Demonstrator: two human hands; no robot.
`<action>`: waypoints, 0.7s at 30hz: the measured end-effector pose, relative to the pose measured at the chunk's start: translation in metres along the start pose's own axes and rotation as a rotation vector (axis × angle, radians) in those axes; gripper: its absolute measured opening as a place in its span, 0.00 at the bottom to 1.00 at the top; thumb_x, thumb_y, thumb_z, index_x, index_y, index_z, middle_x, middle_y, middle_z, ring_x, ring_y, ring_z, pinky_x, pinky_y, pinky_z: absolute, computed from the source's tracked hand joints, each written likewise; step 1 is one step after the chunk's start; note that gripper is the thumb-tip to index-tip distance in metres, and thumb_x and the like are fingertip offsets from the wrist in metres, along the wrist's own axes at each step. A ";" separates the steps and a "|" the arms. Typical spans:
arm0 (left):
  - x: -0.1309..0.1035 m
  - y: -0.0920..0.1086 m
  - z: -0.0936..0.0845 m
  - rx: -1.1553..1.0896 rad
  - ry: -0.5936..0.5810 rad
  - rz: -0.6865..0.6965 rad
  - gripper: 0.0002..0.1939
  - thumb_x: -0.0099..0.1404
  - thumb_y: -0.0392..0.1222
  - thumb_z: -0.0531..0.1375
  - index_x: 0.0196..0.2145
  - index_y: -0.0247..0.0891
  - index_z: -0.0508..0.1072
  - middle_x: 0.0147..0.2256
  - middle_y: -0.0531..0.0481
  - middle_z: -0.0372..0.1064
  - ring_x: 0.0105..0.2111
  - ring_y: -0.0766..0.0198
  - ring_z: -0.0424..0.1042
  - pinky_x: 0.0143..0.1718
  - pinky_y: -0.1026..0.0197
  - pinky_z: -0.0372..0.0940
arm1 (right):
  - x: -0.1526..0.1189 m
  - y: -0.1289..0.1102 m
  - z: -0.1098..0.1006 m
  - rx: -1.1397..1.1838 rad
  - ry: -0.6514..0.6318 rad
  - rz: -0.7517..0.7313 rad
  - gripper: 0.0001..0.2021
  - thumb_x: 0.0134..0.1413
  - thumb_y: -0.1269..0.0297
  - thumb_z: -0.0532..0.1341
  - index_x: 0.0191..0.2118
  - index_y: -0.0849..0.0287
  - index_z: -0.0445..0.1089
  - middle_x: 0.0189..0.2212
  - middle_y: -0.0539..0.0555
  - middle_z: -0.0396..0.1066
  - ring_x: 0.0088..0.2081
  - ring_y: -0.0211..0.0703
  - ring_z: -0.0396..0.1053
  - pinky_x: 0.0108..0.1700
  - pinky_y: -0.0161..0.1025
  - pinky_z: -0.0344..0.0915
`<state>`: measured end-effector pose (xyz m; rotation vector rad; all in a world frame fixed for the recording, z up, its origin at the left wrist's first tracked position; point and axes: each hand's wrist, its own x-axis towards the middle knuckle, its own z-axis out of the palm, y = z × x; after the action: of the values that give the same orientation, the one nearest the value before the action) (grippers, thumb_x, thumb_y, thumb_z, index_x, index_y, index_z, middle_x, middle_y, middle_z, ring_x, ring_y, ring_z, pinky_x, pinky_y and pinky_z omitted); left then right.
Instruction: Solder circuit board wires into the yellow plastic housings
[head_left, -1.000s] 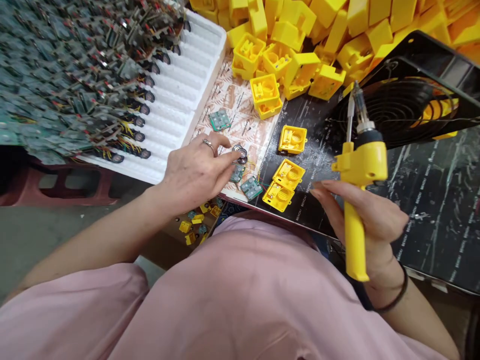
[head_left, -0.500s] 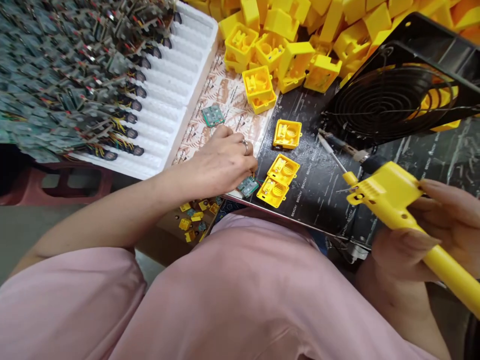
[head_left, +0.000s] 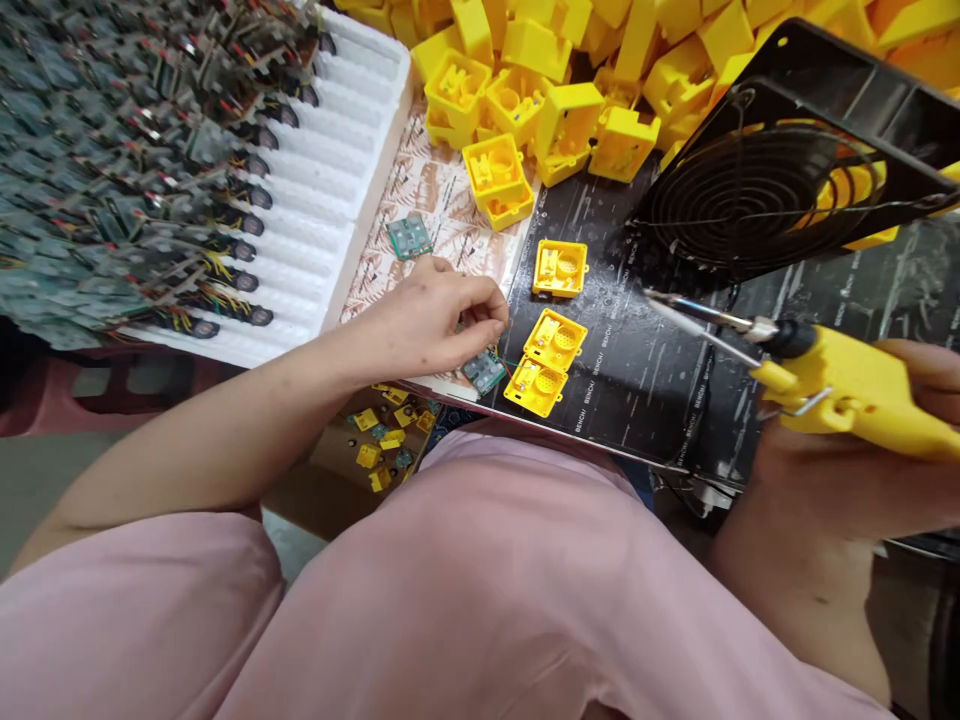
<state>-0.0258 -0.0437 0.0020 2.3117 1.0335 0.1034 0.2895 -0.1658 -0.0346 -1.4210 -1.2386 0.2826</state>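
Note:
My left hand (head_left: pixel 442 315) hovers just above a green circuit board (head_left: pixel 484 371) at the table's front edge. Its thumb and forefinger are pinched together; whatever they hold, if anything, is too small to make out. Thin wires run from that board to a pair of yellow plastic housings (head_left: pixel 545 362) lying close by. A third open housing (head_left: pixel 560 268) sits farther back. In my right hand (head_left: pixel 847 470) is a yellow soldering gun (head_left: pixel 855 385), its metal tip and solder feed tube pointing left over the black mat. Another circuit board (head_left: pixel 410 237) rests beyond my left fingers.
A white foam tray (head_left: pixel 360 130) on the left carries many wired boards. Yellow housings (head_left: pixel 555 120) are heaped at the back. A black fan (head_left: pixel 780 170) stands at the back right. Below the table edge, a box (head_left: pixel 341 465) contains yellow parts.
My left hand has turned, so its thumb and forefinger now show, pinched. The soldering gun has rotated in my right hand and its body sits lower and farther right. The view has shifted slightly.

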 end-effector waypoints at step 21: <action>0.023 0.026 0.018 0.422 0.007 0.126 0.14 0.66 0.40 0.54 0.33 0.39 0.79 0.28 0.47 0.76 0.35 0.54 0.75 0.43 0.51 0.64 | -0.009 -0.056 -0.001 -0.198 -0.600 -0.502 0.08 0.63 0.70 0.69 0.38 0.52 0.70 0.29 0.49 0.78 0.28 0.39 0.78 0.27 0.33 0.74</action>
<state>0.0128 -0.0500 -0.0019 2.7581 0.9860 -0.0639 0.2587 -0.1863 0.0083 -1.1666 -2.1161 0.2489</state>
